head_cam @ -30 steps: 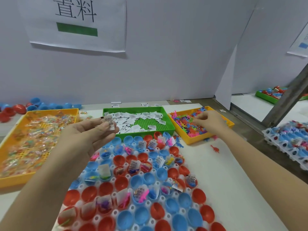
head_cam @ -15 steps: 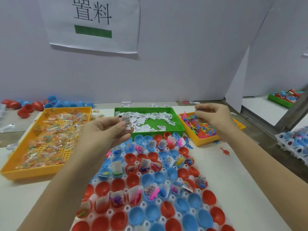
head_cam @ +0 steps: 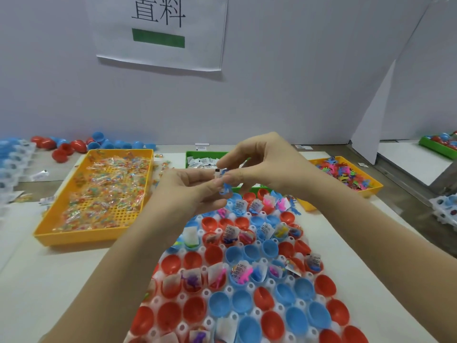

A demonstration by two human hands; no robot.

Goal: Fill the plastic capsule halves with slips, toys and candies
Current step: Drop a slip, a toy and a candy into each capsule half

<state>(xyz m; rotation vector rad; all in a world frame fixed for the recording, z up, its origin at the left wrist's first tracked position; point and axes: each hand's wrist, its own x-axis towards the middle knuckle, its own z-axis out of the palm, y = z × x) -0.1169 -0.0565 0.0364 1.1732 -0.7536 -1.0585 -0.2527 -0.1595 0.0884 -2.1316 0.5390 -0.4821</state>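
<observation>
Red and blue capsule halves (head_cam: 247,303) sit open side up in a white holder tray (head_cam: 230,289); several hold slips and toys. Above the tray's far end my two hands meet. My left hand (head_cam: 190,189) pinches a white paper slip (head_cam: 218,172). My right hand (head_cam: 259,164) pinches a small blue plastic toy (head_cam: 226,188) right beside the slip. Behind them a green tray (head_cam: 191,154) of slips is mostly hidden. A yellow tray (head_cam: 44,233) of wrapped candies lies at the left, and an orange tray (head_cam: 371,189) of coloured toys at the right.
Loose red and blue capsule halves (head_cam: 74,146) lie along the back wall at the left. Another white holder tray (head_cam: 10,164) shows at the left edge and one (head_cam: 445,209) at the right edge. A paper sign (head_cam: 160,30) hangs on the wall.
My right hand has left the toy tray and come left with a blue toy. My left hand moved right with the slip. Both now meet over the capsule tray.
</observation>
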